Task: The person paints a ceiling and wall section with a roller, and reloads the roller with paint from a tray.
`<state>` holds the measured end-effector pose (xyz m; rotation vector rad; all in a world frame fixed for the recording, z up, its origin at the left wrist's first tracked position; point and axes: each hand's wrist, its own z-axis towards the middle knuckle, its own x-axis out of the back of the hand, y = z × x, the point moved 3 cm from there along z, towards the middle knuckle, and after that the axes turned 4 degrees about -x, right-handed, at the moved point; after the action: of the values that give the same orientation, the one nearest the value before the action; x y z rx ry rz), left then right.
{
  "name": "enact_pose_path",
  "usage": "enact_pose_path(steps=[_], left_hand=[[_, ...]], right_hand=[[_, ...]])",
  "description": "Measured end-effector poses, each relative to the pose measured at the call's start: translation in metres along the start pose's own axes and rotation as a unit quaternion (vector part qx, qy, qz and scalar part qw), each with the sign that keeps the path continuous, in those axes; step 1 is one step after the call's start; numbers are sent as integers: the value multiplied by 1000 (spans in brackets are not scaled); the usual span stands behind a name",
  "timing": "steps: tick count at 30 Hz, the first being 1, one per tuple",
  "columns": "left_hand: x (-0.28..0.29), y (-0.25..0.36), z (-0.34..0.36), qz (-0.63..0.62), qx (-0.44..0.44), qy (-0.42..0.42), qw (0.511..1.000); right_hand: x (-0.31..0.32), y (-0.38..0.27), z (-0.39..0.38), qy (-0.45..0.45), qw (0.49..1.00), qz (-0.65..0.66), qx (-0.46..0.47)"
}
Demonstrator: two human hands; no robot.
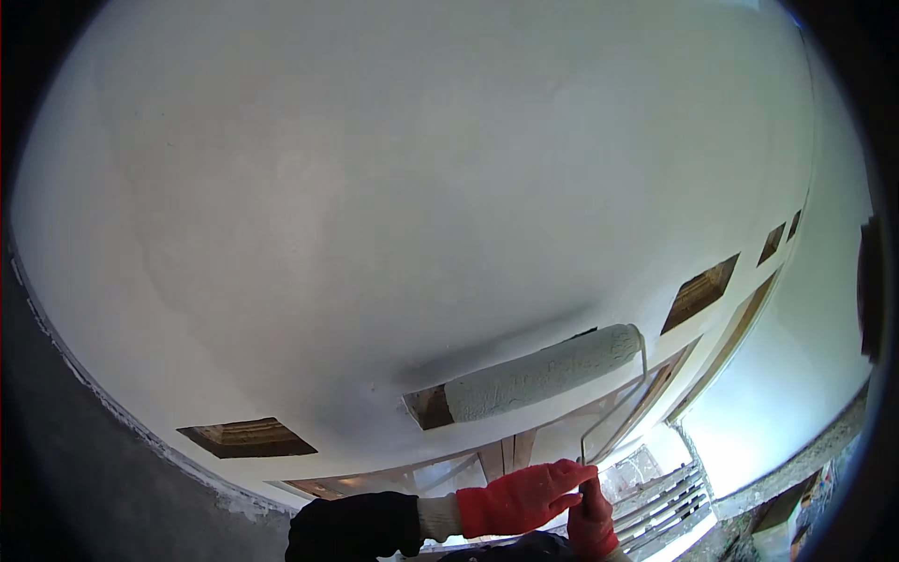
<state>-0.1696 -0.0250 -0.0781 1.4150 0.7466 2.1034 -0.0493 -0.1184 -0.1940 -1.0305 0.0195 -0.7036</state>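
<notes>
A long paint roller [543, 375] with a pale, paint-wet sleeve lies against or just off a broad white surface [393, 187], partly over a rectangular cut-out. Its bent wire frame [613, 407] runs from the sleeve's right end down to a dark handle. My right hand [592, 526], in a red glove, is closed round that handle. From the left, my left hand [515, 499], also red-gloved below a black sleeve, reaches across with its fingers bent over the top of the handle, touching it beside the right hand. Its fingertips are partly hidden.
More rectangular cut-outs pierce the white surface: one at lower left [248, 437], one at right [700, 293], smaller ones beyond. A grey rough wall [94, 450] borders the left side. Wood-framed panes [506, 459] lie behind my hands, with a slatted rack [665, 506] at lower right.
</notes>
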Motion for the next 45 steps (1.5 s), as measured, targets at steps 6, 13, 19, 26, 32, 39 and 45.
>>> enact_pose_path(steps=[6,13,19,26,32,39,45], left_hand=[[-4,-19,-9,65,-1,46,997],[14,-27,-6,103,-16,74,992],[48,-4,11,156,-59,78,983],[119,94,23,355,-166,121,912],[178,131,50,222,-210,124,944],[253,192,34,376,-225,172,882],[292,211,3,367,-167,226,887]], right_hand=[[-22,20,-14,-20,997,35,-62],[-30,17,11,-18,1000,-1,9],[-17,-27,48,-48,996,-67,-15],[6,-126,100,-13,995,-87,48],[23,-203,182,105,990,-46,84],[46,-308,324,201,943,-16,265],[77,-447,427,140,975,5,171]])
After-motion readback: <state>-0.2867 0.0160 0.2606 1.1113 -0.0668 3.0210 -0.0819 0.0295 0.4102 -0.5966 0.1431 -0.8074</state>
